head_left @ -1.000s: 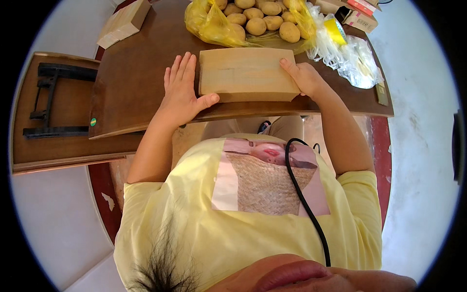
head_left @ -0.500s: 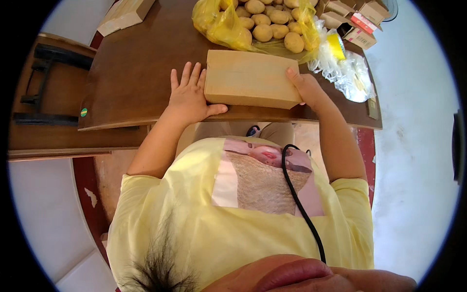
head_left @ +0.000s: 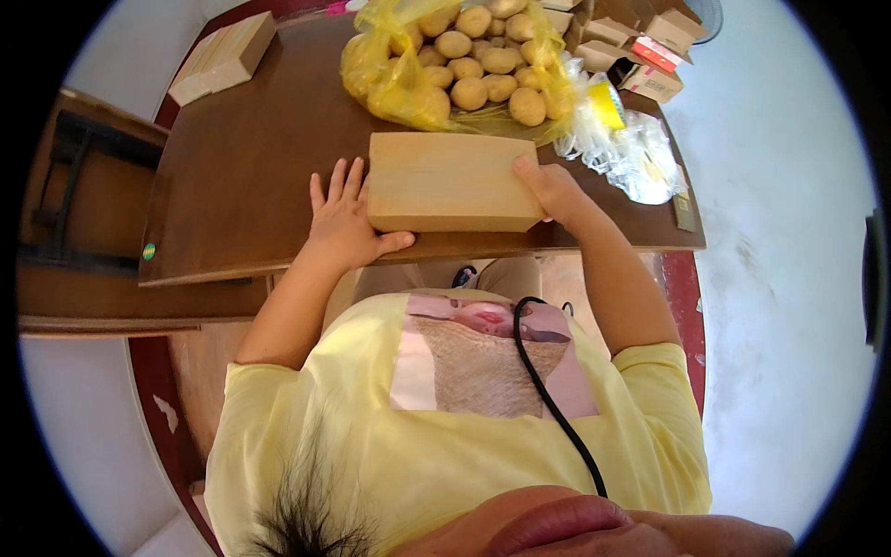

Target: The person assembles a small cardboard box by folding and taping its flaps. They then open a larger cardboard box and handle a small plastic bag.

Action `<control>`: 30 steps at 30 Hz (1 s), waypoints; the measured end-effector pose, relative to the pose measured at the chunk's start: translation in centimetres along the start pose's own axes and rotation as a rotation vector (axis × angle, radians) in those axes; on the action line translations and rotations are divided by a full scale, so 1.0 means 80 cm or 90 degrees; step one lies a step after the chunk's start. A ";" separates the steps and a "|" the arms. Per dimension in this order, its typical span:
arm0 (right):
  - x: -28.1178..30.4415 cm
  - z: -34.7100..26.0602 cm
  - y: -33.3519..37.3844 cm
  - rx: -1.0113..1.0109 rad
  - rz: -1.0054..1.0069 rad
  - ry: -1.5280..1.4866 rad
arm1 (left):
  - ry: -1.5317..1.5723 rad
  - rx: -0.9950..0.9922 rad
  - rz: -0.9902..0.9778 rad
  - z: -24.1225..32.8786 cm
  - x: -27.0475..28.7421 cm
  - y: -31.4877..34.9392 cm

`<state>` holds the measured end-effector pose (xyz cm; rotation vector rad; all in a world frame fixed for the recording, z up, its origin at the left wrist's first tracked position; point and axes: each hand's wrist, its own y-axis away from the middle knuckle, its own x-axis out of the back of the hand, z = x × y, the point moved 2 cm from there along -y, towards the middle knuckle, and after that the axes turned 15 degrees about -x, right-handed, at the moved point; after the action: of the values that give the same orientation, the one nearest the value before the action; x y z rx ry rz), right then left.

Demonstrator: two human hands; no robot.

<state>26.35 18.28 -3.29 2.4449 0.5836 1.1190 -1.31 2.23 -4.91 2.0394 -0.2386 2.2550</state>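
Note:
A pale wooden board (head_left: 447,182) lies on the brown table (head_left: 251,176) close to its near edge. My left hand (head_left: 346,223) rests flat on the table against the board's left end, fingers spread, thumb along the board's near edge. My right hand (head_left: 552,190) grips the board's right end, thumb on top. Just beyond the board sits a yellow plastic bag (head_left: 408,74) with several potatoes (head_left: 483,65) spilling from it.
Crumpled clear plastic (head_left: 624,148) lies right of the potatoes. Small cardboard boxes (head_left: 654,46) stand at the far right corner. A light wooden block (head_left: 223,58) lies at the far left corner. A lower wooden surface with a black frame (head_left: 70,200) adjoins the table's left side.
The view has tilted down a little, so table and board sit lower in the picture. Both hands stay at the board's ends as before.

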 end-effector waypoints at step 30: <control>0.005 -0.016 0.011 -0.010 -0.002 0.091 | 0.128 -0.009 0.108 0.000 -0.012 0.012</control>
<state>25.76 17.99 -1.81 2.3636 0.6180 1.3012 -1.41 1.29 -5.90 1.8318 -0.4248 2.5284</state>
